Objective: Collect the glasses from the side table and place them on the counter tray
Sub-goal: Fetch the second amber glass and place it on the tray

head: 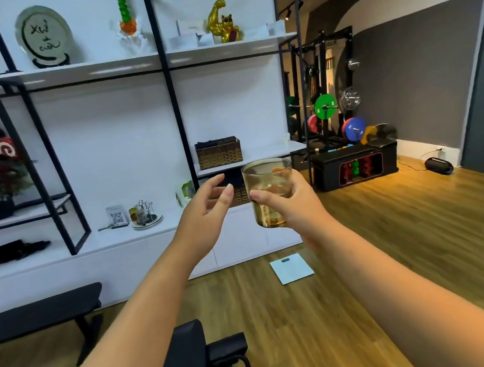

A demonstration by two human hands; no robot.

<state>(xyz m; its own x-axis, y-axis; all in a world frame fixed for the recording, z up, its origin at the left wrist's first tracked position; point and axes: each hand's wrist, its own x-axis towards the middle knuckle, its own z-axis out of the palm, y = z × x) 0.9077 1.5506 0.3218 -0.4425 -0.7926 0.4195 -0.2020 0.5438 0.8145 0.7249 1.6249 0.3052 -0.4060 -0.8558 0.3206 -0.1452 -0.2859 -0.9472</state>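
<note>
Right hand grips amber-tinted clear glass tumbler, thumb across near wall, fingers curled round far side; glass upright, held mid-air at chest height, likely kept level for carrying. Left hand just beside glass, not touching; fingers loosely spread, holding nothing. I judge it ready to steady or take glass. Far left on white counter ledge: round silver tray with small items, probable drop point. Side table not in view. I judge step: carry toward tray.

The right hand grips a smooth amber-tinted clear glass, above glossy wood-look flooring, beside a woven basket.
</note>
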